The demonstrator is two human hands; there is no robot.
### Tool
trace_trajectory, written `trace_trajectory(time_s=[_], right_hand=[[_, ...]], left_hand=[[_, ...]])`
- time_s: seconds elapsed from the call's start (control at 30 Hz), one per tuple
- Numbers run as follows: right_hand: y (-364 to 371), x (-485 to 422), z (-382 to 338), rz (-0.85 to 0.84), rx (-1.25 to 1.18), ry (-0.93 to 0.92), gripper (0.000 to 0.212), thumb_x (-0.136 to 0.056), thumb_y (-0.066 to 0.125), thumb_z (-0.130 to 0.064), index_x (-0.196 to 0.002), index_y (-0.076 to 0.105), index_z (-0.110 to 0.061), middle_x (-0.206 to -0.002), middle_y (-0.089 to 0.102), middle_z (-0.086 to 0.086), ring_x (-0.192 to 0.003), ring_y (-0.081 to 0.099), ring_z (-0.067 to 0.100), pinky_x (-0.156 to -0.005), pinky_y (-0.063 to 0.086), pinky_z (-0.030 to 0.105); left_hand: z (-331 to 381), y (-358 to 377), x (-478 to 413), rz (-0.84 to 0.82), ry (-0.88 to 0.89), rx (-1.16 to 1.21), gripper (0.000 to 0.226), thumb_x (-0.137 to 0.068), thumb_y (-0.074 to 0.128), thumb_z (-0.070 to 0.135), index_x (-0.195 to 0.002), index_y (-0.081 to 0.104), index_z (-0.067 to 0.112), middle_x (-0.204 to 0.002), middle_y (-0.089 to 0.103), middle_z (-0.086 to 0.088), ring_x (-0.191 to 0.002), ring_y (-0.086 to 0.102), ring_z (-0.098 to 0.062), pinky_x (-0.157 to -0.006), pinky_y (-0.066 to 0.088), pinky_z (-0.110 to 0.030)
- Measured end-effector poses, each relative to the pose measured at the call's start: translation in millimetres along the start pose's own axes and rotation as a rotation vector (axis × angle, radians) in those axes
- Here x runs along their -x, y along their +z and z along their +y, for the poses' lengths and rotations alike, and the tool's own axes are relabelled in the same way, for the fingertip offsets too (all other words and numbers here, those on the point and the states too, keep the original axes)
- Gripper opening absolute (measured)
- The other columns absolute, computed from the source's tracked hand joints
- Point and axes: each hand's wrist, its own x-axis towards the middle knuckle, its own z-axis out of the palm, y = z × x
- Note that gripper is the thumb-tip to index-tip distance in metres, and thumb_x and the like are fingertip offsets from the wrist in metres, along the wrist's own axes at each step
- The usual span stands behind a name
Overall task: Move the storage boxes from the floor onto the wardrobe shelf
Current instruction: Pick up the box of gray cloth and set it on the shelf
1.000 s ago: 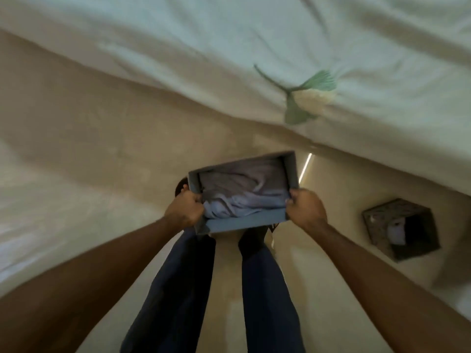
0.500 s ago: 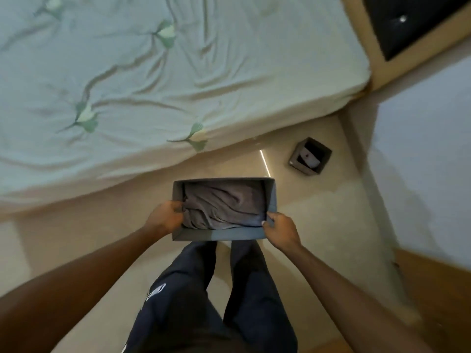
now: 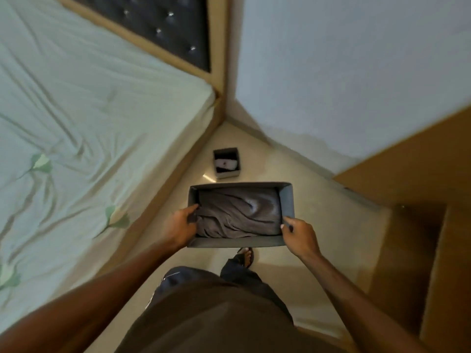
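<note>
Shirt (image 3: 216, 314) and dark trousers (image 3: 244, 278) sit nearest in my feed, below the box (image 3: 237, 242); one sandalled foot (image 3: 246, 256) shows just under its near wall. The box is grey, open-topped and held level off the floor (image 3: 300, 197), not yet on any shelf. My left grip (image 3: 179, 228) clamps the box's left wall, thumb inside against the cloth (image 3: 237, 215), the other fingers curled outside. My right grip (image 3: 300, 236) pinches the box's near right corner, thumb on the rim, fingers folded round the outer face. The cloth is a crumpled grey-brown and fills the box's bottom. Left of the box runs the bed (image 3: 89, 110) with its pale green sheet. Right of the box stands a wooden unit (image 3: 413, 179); I cannot tell whether it is the wardrobe. Just beyond the box's far wall a small box (image 3: 228, 173) rests on the floor, apart from it, something white (image 3: 225, 163) inside. Farther beyond the box rise the tufted headboard (image 3: 163, 24) and a pale wall (image 3: 344, 59).
</note>
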Motion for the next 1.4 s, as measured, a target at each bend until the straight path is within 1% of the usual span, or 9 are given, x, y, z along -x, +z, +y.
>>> trace_trajectory(time_s=[0.27, 0.57, 0.73, 0.93, 1.07, 1.17, 1.27, 1.33, 1.4], right_hand=[[-110, 2, 63, 0.358, -0.183, 0.25, 0.031, -0.092, 0.055, -0.021, -0.119, 0.065, -0.007, -0.117, 0.069, 0.013, -0.105, 0.063, 0.032, -0.086, 0.051, 0.037], [-178, 2, 104, 0.632, -0.327, 0.45, 0.036, -0.094, 0.051, -0.013, -0.128, 0.06, -0.012, -0.129, 0.063, 0.01, -0.116, 0.059, 0.028, -0.094, 0.047, 0.032], [-213, 22, 126, 0.815, -0.381, 0.636, 0.041, -0.093, 0.046, -0.006, -0.132, 0.057, -0.014, -0.122, 0.066, 0.014, -0.101, 0.064, 0.033, -0.077, 0.044, 0.026], [-243, 77, 162, 1.095, -0.447, 0.866, 0.039, -0.096, 0.042, -0.006, -0.132, 0.057, -0.012, -0.13, 0.061, 0.014, -0.114, 0.059, 0.034, -0.09, 0.048, 0.035], [-256, 120, 202, 1.22, -0.457, 0.958, 0.041, -0.098, 0.04, -0.008, -0.136, 0.053, -0.015, -0.119, 0.065, 0.021, -0.064, 0.055, 0.013, -0.059, 0.039, 0.021], [-268, 155, 238, 1.309, -0.477, 1.025, 0.041, -0.098, 0.04, -0.008, -0.136, 0.053, -0.015, -0.121, 0.065, 0.02, -0.058, 0.044, 0.004, -0.056, 0.035, 0.018], [-283, 187, 265, 1.361, -0.48, 1.083, 0.042, -0.096, 0.042, -0.006, -0.136, 0.052, -0.015, -0.127, 0.062, 0.017, -0.083, 0.064, 0.024, -0.073, 0.049, 0.026], [-290, 207, 284, 1.385, -0.469, 1.133, 0.043, -0.096, 0.043, -0.006, -0.137, 0.052, -0.015, -0.129, 0.061, 0.016, -0.11, 0.061, 0.034, -0.086, 0.049, 0.031], [-295, 222, 301, 1.397, -0.482, 1.173, 0.043, -0.095, 0.042, -0.006, -0.136, 0.053, -0.016, -0.132, 0.06, 0.014, -0.117, 0.058, 0.033, -0.091, 0.047, 0.031]], left_hand=[[175, 18, -68, 0.006, 0.35, -0.158, 0.061, -0.082, 0.053, 0.009, -0.142, 0.048, 0.022, -0.126, 0.065, -0.015, -0.106, 0.064, -0.033, -0.09, 0.054, -0.043], [333, 40, -135, -0.129, 0.685, -0.212, 0.061, -0.084, 0.054, 0.007, -0.141, 0.048, 0.026, -0.121, 0.068, -0.012, -0.101, 0.066, -0.028, -0.087, 0.054, -0.038], [427, 73, -145, -0.215, 0.878, -0.321, 0.061, -0.082, 0.053, 0.009, -0.14, 0.05, 0.028, -0.125, 0.067, -0.011, -0.11, 0.064, -0.033, -0.095, 0.051, -0.042], [524, 138, -113, -0.406, 1.123, -0.358, 0.059, -0.083, 0.053, 0.011, -0.138, 0.05, 0.034, -0.124, 0.067, -0.009, -0.108, 0.064, -0.034, -0.092, 0.053, -0.044], [576, 194, -66, -0.603, 1.247, -0.337, 0.056, -0.088, 0.049, -0.003, -0.139, 0.05, 0.019, -0.129, 0.062, -0.01, -0.115, 0.06, -0.032, -0.091, 0.047, -0.034], [612, 245, -34, -0.725, 1.326, -0.258, 0.056, -0.086, 0.048, -0.011, -0.137, 0.052, 0.012, -0.125, 0.061, -0.007, -0.115, 0.058, -0.023, -0.089, 0.042, -0.024], [645, 290, 1, -0.746, 1.404, -0.253, 0.058, -0.083, 0.05, -0.009, -0.135, 0.054, 0.015, -0.114, 0.066, -0.009, -0.104, 0.063, -0.031, -0.081, 0.046, -0.026], [665, 319, 27, -0.764, 1.451, -0.291, 0.056, -0.086, 0.05, -0.006, -0.138, 0.051, 0.015, -0.105, 0.068, -0.01, -0.087, 0.063, -0.029, -0.069, 0.045, -0.027], [681, 344, 47, -0.756, 1.493, -0.33, 0.055, -0.087, 0.05, -0.002, -0.139, 0.05, 0.017, -0.096, 0.07, -0.021, -0.074, 0.062, -0.033, -0.057, 0.045, -0.029]])
